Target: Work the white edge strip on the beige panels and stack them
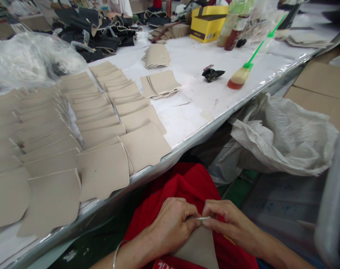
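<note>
Over a red cloth on my lap, both hands pinch the top edge of a beige leather piece (199,244). My left hand (177,220) grips it with thumb and bent fingers at the left of the edge. Close beside it, my right hand (226,220) squeezes the same edge, which looks folded and pale between the fingertips. The lower part of the piece hangs down over the red cloth (175,183). On the table to the left, overlapping rows of similar beige pieces (102,172) lie fanned out, the closest ones reaching the table's edge.
On the white table (192,116) stand a glue bottle (240,76) with a green nozzle, a yellow box (208,24) and small beige stacks (161,83). Clear plastic bags (27,59) and black pieces (94,33) lie farther back. A white sack (282,134) is at right.
</note>
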### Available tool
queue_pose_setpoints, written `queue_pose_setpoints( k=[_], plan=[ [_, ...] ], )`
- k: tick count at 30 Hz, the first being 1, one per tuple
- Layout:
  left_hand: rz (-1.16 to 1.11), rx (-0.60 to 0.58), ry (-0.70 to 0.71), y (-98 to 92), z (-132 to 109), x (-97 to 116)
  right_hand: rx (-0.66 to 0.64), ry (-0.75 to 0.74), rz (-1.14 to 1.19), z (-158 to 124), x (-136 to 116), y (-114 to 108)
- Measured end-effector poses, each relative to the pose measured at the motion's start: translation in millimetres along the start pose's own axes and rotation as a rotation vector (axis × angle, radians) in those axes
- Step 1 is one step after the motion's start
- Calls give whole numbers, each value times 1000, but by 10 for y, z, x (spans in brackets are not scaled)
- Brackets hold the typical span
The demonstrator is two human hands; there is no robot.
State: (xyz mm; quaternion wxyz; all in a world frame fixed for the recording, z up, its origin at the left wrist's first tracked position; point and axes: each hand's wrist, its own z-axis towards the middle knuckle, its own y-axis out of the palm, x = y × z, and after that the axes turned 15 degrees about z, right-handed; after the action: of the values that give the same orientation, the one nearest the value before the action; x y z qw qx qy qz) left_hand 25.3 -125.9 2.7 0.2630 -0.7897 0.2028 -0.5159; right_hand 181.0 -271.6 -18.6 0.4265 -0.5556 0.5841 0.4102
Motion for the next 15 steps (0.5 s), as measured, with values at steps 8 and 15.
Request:
queue_pose_setpoints(
  k=[8,15],
  plan=[
    [-36,-72,-89,-102,-183,-365,28,9,59,-76,144,-32],
    [47,-25,-79,-213,-240,-398,-56,17,-161,45,25,-28]
  ],
)
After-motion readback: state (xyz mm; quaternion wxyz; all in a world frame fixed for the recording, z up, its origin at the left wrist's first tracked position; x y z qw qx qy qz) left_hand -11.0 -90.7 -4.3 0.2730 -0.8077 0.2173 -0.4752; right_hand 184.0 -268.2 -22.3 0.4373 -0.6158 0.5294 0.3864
